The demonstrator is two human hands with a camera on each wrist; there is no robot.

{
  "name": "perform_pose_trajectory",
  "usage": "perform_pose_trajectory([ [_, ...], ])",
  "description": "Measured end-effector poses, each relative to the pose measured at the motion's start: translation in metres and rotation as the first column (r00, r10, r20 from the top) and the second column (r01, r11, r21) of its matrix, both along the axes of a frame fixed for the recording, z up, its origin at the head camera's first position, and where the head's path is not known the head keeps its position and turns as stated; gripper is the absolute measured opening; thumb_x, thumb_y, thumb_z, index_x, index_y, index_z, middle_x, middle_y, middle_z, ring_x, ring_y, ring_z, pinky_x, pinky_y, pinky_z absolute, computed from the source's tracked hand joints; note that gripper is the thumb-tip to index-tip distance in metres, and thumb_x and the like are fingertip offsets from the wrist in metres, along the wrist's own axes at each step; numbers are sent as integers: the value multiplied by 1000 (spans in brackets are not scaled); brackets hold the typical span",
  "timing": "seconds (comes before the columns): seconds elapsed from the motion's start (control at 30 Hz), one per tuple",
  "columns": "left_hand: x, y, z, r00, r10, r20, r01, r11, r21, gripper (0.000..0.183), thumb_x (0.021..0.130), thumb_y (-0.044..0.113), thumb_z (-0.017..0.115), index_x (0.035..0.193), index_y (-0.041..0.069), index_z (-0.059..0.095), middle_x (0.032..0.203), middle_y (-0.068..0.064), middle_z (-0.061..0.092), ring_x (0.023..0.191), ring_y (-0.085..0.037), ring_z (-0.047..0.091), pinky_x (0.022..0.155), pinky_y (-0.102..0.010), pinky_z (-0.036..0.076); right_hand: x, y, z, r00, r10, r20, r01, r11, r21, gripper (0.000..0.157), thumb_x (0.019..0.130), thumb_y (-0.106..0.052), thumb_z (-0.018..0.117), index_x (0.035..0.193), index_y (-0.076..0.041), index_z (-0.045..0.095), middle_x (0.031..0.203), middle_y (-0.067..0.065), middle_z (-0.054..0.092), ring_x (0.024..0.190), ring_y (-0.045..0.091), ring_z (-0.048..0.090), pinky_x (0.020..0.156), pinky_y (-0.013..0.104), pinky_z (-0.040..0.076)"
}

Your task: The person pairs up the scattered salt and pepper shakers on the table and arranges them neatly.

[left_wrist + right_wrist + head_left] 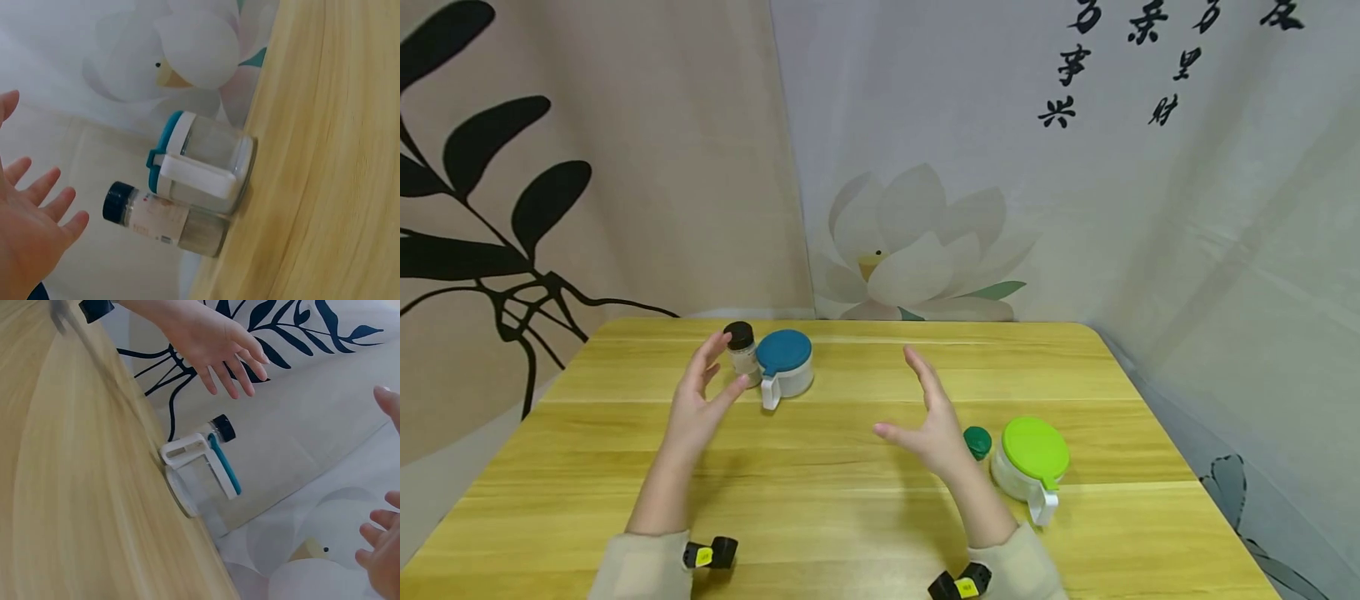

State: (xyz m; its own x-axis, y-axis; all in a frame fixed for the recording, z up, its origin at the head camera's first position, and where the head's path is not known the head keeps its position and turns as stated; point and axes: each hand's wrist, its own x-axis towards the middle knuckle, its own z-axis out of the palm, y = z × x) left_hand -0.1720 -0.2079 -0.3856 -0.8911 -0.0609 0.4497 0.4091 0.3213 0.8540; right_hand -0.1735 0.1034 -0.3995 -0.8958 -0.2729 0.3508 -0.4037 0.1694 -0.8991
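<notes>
My left hand [696,410] hovers over the table's left side, fingers spread and relaxed, holding nothing. Just beyond its fingertips stands a clear shaker bottle [159,219] with a black cap and a pale label. Right beside the bottle is a clear jar with a blue lid [785,352] and a white handle [199,176]. My right hand [934,425] is raised right of the middle, thumb and fingers apart, with nothing in it. Behind its wrist stand a jar with a lime-green lid [1036,452] and white handle, and a dark green cap [977,442], whose lower part the arm hides.
The wooden table [820,517] ends at a back edge close behind the blue-lidded jar. A curtain [925,108] with a printed lotus and black characters hangs behind it. Black wrist cameras [711,553] sit at both sleeves.
</notes>
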Motion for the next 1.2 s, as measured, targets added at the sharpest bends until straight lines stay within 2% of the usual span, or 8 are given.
perform_pose_trajectory([
  [0.13,-10,-10,-13,999,32,12,-32,999,9,69,91,2,63,150,4,27,148,-19,34,136,-31,29,109,-49,23,-2,-8,-4,1000,4,0,-4,1000,-7,97,76,-22,82,152,-31,23,156,-3,20,142,25,15,105,67,12],
  [0.3,-22,-18,-24,998,62,20,-62,998,9,70,91,8,65,150,10,28,150,-13,35,137,-27,29,110,-46,23,-3,-17,-7,1000,7,7,-7,1000,-2,97,76,-30,82,152,-32,22,156,-6,19,142,24,13,105,65,13],
  [0.47,-29,-22,-27,996,72,47,-71,997,-15,70,91,9,66,150,8,27,150,-14,34,137,-30,28,110,-48,22,-5,-25,-10,1000,4,-4,-4,1000,-1,97,76,-28,82,152,-28,22,157,-2,17,142,25,13,106,64,14],
  [0.6,-37,-26,-30,995,78,68,-79,997,11,70,90,6,65,149,2,27,150,-19,32,137,-35,27,109,-53,21,-7,-32,-14,1000,-12,1,12,1000,-23,96,76,-21,82,152,-28,24,156,-1,21,142,22,16,108,60,15],
  [0.73,-43,-29,-32,992,73,99,-77,996,33,70,91,5,64,150,2,25,150,-19,30,137,-36,27,109,-53,21,-9,-39,-17,999,-33,-6,33,997,-69,94,75,-16,82,151,-24,27,154,0,27,140,22,22,109,55,17],
  [1.07,-54,-42,-42,989,82,124,-83,996,10,71,93,16,64,150,3,23,149,-20,32,135,-37,29,108,-55,23,-19,-58,-25,999,-34,26,36,997,-73,93,76,-30,82,151,-24,27,151,-1,32,139,23,25,109,54,20],
  [1.2,-57,-44,-45,989,73,131,-75,997,12,72,93,17,64,151,3,22,149,-21,31,135,-38,28,107,-55,22,-23,-64,-28,999,-23,38,26,997,-68,94,77,-24,82,151,-23,25,152,-2,30,139,23,24,109,55,20],
])
